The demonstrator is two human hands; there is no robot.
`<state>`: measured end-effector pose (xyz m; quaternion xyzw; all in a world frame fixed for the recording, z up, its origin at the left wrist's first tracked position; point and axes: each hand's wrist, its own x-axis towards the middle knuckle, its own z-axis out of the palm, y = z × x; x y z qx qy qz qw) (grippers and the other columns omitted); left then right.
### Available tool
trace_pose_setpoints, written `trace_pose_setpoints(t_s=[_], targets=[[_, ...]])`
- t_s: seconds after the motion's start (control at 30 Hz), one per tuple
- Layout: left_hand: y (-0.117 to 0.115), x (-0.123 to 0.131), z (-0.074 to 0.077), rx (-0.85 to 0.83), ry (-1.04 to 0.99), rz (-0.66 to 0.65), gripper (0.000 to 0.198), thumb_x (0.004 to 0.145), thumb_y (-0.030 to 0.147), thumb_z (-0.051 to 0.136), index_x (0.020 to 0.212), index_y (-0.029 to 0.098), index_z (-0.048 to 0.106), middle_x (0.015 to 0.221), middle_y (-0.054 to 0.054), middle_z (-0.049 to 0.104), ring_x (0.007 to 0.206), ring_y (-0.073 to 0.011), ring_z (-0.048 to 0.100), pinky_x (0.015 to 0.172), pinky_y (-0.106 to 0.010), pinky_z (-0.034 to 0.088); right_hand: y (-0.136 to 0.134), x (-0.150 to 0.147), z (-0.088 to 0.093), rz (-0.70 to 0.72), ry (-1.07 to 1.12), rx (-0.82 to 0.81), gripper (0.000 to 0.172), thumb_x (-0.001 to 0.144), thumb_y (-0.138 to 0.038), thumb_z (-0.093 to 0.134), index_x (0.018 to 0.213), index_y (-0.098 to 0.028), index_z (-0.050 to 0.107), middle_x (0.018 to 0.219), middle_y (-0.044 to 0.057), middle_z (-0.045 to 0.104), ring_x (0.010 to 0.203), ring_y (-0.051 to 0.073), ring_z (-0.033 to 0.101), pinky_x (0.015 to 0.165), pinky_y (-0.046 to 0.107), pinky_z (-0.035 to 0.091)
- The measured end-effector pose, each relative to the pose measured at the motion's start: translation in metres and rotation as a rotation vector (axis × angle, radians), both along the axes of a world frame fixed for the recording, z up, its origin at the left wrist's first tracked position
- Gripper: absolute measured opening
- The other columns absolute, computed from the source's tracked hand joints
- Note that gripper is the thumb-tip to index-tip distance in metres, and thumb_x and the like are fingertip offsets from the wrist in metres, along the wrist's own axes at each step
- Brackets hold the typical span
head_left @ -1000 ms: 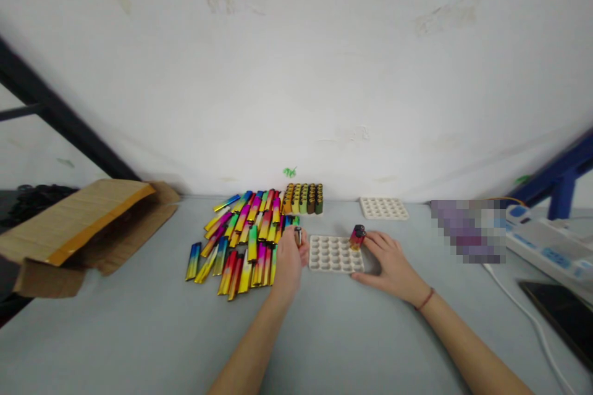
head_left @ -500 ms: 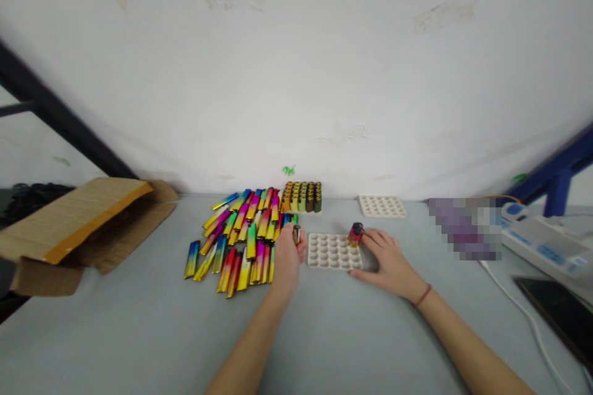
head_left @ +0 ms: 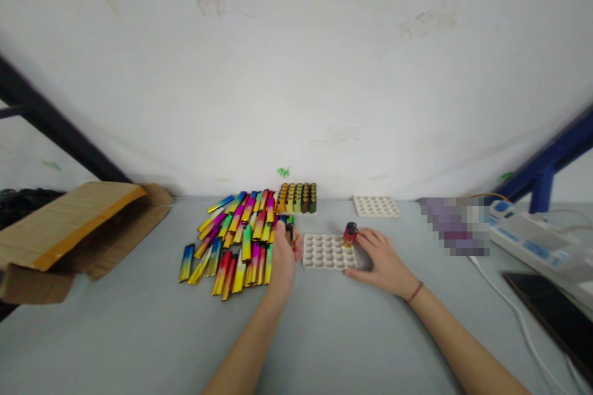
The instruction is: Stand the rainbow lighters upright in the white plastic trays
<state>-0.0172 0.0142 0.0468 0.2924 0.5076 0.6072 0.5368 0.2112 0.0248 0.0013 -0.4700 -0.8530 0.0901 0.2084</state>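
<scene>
Compared with a second ago, the left hand (head_left: 284, 259) appears slightly turned, exposing more of the dark piece (head_left: 290, 232) in its grip; fingers are curled round it, beside the heap of metallic-coloured pieces (head_left: 246, 244). The right hand (head_left: 384, 264) keeps its place, its grip spread wide: thumb at the near right corner of the white tray (head_left: 324, 268), fingertips at the dark-topped red piece (head_left: 350, 234). Whether they touch that piece cannot be told. It stands in the tray's far right corner, unmoved, so the work in hand is judged little altered.

No brand, label or writing is legible. The power strip (head_left: 532, 239) on the grey counter (head_left: 319, 333) carries blue areas without readable text; the purple item (head_left: 445, 219) nearby is pixelated; the phone (head_left: 551, 308) shows a dark face.
</scene>
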Motion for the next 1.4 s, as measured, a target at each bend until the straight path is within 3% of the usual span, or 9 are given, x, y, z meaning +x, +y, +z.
trace_pose_setpoints(t_s=[0.1,0.2,0.3,0.37,0.57,0.8,1.17,1.4], targets=[[-0.002,0.004,-0.008,0.159,0.195,-0.004,0.043,0.087,0.062,0.048,0.093,0.02,0.053,0.06,0.006,0.045,0.048,-0.0092,0.038,0.046,-0.021,0.032,-0.001,-0.001,0.002,0.002,-0.008,0.004,0.068,0.078,-0.057,0.07,0.132,-0.016,0.057,0.132,0.018,0.06,0.121,0.036,0.05,0.097,0.051,0.042],[-0.007,0.008,-0.014,0.382,0.461,-0.014,0.038,0.094,0.051,0.048,0.116,0.022,0.052,0.08,0.0,0.055,0.067,-0.0127,0.053,0.067,-0.027,0.048,-0.002,-0.002,0.003,-0.003,-0.013,0.01,0.07,0.077,-0.057,0.071,0.133,-0.017,0.057,0.132,0.017,0.06,0.121,0.036,0.051,0.096,0.051,0.04],[-0.011,0.012,-0.019,0.53,0.722,-0.002,0.032,0.097,0.046,0.045,0.111,0.021,0.061,0.103,-0.008,0.059,0.099,-0.0193,0.06,0.092,-0.036,0.048,-0.002,-0.003,0.004,-0.018,-0.007,0.004,0.071,0.074,-0.056,0.075,0.131,-0.016,0.058,0.131,0.017,0.061,0.12,0.036,0.051,0.097,0.051,0.039],[-0.012,0.015,-0.021,0.562,0.801,-0.013,0.03,0.097,0.042,0.046,0.108,0.022,0.065,0.109,-0.009,0.06,0.11,-0.0213,0.058,0.099,-0.038,0.046,-0.002,-0.003,0.003,-0.025,0.0,0.002,0.072,0.072,-0.056,0.076,0.129,-0.015,0.059,0.132,0.018,0.061,0.121,0.036,0.051,0.098,0.051,0.038],[-0.009,0.019,-0.023,0.549,0.807,-0.217,0.027,0.095,0.034,0.05,0.112,0.021,0.067,0.106,-0.008,0.07,0.1,-0.0203,0.064,0.091,-0.034,0.051,-0.001,-0.003,0.001,-0.019,0.021,0.0,0.072,0.073,-0.057,0.075,0.13,-0.017,0.058,0.133,0.017,0.06,0.122,0.035,0.05,0.099,0.05,0.037],[-0.008,0.023,-0.027,0.557,0.91,-0.338,0.027,0.096,0.031,0.052,0.114,0.022,0.069,0.11,-0.007,0.074,0.104,-0.0214,0.065,0.095,-0.036,0.048,-0.001,-0.004,0.003,-0.021,0.039,-0.018,0.072,0.071,-0.054,0.076,0.131,-0.017,0.058,0.132,0.016,0.061,0.121,0.035,0.05,0.098,0.049,0.037],[-0.009,0.034,-0.027,0.637,1.261,-0.254,0.032,0.097,0.029,0.053,0.128,0.026,0.061,0.107,-0.004,0.075,0.098,-0.021,0.067,0.087,-0.038,0.045,-0.001,-0.005,0.002,-0.024,0.027,-0.005,0.073,0.071,-0.056,0.076,0.13,-0.018,0.058,0.133,0.015,0.06,0.121,0.034,0.05,0.099,0.05,0.037],[-0.011,0.036,-0.028,0.656,1.328,-0.198,0.021,0.099,0.028,0.049,0.112,0.023,0.065,0.101,-0.002,0.076,0.094,-0.0192,0.067,0.088,-0.038,0.042,-0.001,-0.005,0.003,-0.025,0.032,-0.011,0.073,0.071,-0.056,0.076,0.13,-0.018,0.058,0.133,0.016,0.06,0.121,0.035,0.05,0.1,0.051,0.037]])
